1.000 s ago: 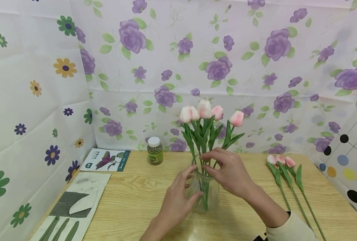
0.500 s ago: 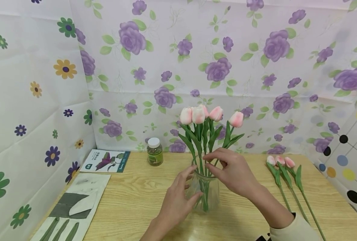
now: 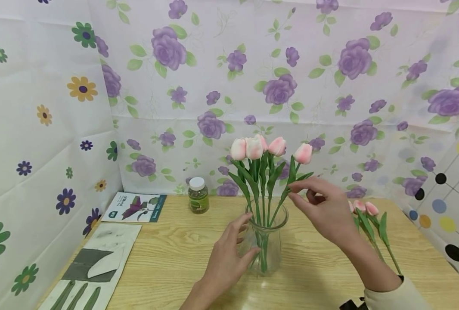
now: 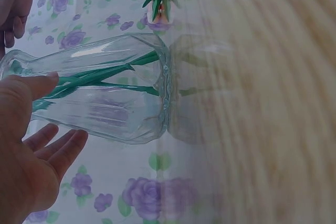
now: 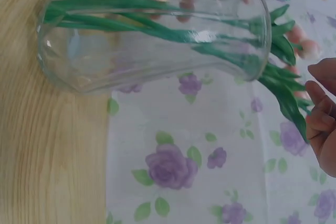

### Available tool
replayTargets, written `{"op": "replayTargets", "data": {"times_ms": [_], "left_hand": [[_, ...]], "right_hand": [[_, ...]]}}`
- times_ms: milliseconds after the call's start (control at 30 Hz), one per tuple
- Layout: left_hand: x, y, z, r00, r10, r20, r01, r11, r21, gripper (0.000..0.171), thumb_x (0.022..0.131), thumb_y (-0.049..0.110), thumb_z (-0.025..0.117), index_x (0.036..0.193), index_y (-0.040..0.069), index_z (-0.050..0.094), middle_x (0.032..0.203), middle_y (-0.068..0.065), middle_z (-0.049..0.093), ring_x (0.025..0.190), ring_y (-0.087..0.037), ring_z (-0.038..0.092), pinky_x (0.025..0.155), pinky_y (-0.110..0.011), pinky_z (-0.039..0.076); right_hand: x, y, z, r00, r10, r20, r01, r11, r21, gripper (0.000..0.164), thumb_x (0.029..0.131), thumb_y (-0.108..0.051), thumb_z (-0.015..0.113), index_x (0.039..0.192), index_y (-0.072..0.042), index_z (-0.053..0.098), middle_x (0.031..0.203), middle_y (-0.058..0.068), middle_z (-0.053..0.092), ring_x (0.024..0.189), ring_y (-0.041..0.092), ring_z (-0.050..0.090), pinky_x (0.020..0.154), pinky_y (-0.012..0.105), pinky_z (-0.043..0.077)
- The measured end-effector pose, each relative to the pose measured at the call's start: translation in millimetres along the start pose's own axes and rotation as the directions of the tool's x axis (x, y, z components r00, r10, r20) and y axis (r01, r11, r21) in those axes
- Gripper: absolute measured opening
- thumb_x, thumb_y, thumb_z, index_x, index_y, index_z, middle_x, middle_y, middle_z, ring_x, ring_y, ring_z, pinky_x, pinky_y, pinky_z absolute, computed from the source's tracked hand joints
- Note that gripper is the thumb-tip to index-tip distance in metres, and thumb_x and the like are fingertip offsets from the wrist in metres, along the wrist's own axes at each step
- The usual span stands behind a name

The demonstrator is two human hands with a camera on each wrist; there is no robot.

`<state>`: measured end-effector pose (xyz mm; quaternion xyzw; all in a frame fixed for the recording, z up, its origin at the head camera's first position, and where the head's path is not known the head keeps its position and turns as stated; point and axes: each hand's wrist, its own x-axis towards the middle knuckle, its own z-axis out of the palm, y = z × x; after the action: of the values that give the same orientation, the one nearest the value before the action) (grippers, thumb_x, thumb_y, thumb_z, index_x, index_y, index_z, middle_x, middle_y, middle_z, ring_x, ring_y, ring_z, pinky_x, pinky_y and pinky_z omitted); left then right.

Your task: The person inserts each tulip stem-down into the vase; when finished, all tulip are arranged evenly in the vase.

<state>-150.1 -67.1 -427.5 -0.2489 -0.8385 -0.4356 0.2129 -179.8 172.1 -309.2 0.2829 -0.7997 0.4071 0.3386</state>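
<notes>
A clear glass vase (image 3: 274,254) stands upright on the table with several pink-and-white tulips (image 3: 254,148) in it. My left hand (image 3: 229,254) holds the vase from its left side, thumb toward the front and fingers spread along the glass. In the left wrist view the thumb (image 4: 44,85) overlaps the glass. Above the rim on the right, my right hand (image 3: 326,211) pinches the rightmost tulip (image 3: 303,153) by its leaf and stem, between thumb and forefinger. The green stems (image 5: 157,30) cross inside the vase, as the right wrist view shows.
Three loose tulips (image 3: 384,234) lie at the right, partly behind my right forearm. A white-capped jar (image 3: 199,198) stands at the back, left of the vase. A printed card (image 3: 134,206) and a flat sheet (image 3: 97,258) lie at the left. Flowered cloth (image 3: 198,99) hangs behind.
My right hand has left the middle stems and moved right to the rightmost tulip. The front pale tulip has shifted left and lower. My left hand has stayed at the vase.
</notes>
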Motion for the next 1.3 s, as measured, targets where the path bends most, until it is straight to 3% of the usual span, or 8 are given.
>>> {"op": "replayTargets", "data": {"times_ms": [233, 433, 633, 933, 1167, 1300], "left_hand": [[0.0, -0.4, 0.2, 1.000, 0.003, -0.003, -0.003, 1.000, 0.005, 0.092, 0.086, 0.007, 0.088, 0.159, 0.024, 0.035, 0.151, -0.010, 0.056, 0.125, -0.031, 0.068, 0.091, -0.041, 0.067], [0.2, -0.9, -0.3, 1.000, 0.008, -0.002, -0.008, 1.000, 0.001, 0.092, 0.087, 0.008, 0.088, 0.160, 0.024, 0.034, 0.152, -0.010, 0.055, 0.125, -0.032, 0.068, 0.091, -0.042, 0.067], [-0.1, -1.6, 0.3, 1.000, 0.001, 0.006, -0.001, 1.000, 0.001, 0.092, 0.088, 0.009, 0.087, 0.160, 0.025, 0.034, 0.152, -0.009, 0.055, 0.126, -0.031, 0.067, 0.091, -0.041, 0.067], [0.5, -1.4, 0.7, 1.000, 0.003, 0.001, -0.003, 1.000, 0.002, 0.091, 0.087, 0.009, 0.087, 0.160, 0.025, 0.035, 0.153, -0.010, 0.055, 0.126, -0.032, 0.068, 0.091, -0.040, 0.067], [0.7, -1.4, 1.3, 1.000, 0.012, -0.007, -0.012, 1.000, 0.005, 0.092, 0.086, 0.008, 0.088, 0.159, 0.024, 0.035, 0.152, -0.010, 0.056, 0.125, -0.032, 0.068, 0.090, -0.040, 0.067], [0.7, -1.6, 2.0, 1.000, 0.014, -0.012, -0.014, 1.000, 0.008, 0.093, 0.085, 0.007, 0.089, 0.159, 0.024, 0.035, 0.151, -0.010, 0.056, 0.124, -0.031, 0.069, 0.089, -0.039, 0.067]], "right_hand": [[2.5, 9.6, -26.8, 0.978, 0.178, -0.106, -0.172, 0.983, 0.060, 0.018, 0.091, 0.006, 0.078, 0.106, -0.004, 0.080, 0.094, -0.017, 0.073, 0.071, 0.004, 0.060, 0.064, 0.009, 0.056], [4.5, 25.7, -50.6, 0.961, 0.245, -0.125, -0.243, 0.969, 0.033, 0.018, 0.094, -0.001, 0.078, 0.111, -0.003, 0.080, 0.100, -0.020, 0.074, 0.071, 0.004, 0.062, 0.056, 0.010, 0.051], [-1.8, 43.5, -69.5, 0.944, 0.318, -0.087, -0.318, 0.948, 0.013, 0.018, 0.097, -0.009, 0.077, 0.115, -0.005, 0.078, 0.095, -0.019, 0.072, 0.067, 0.005, 0.060, 0.043, 0.021, 0.048], [-18.3, 69.8, -91.8, 0.916, 0.400, -0.030, -0.401, 0.913, -0.076, 0.021, 0.098, -0.020, 0.078, 0.117, -0.012, 0.079, 0.098, -0.027, 0.069, 0.079, 0.002, 0.059, 0.044, 0.025, 0.042], [-35.1, 90.3, -107.3, 0.859, 0.509, 0.059, -0.501, 0.858, -0.115, 0.030, 0.099, -0.031, 0.077, 0.124, -0.013, 0.076, 0.092, -0.018, 0.073, 0.075, 0.006, 0.064, 0.057, 0.023, 0.054], [-45.2, 103.0, -115.6, 0.840, 0.532, 0.104, -0.518, 0.845, -0.131, 0.032, 0.102, -0.031, 0.073, 0.124, -0.008, 0.075, 0.097, -0.024, 0.073, 0.082, -0.001, 0.066, 0.064, 0.020, 0.057]]}}
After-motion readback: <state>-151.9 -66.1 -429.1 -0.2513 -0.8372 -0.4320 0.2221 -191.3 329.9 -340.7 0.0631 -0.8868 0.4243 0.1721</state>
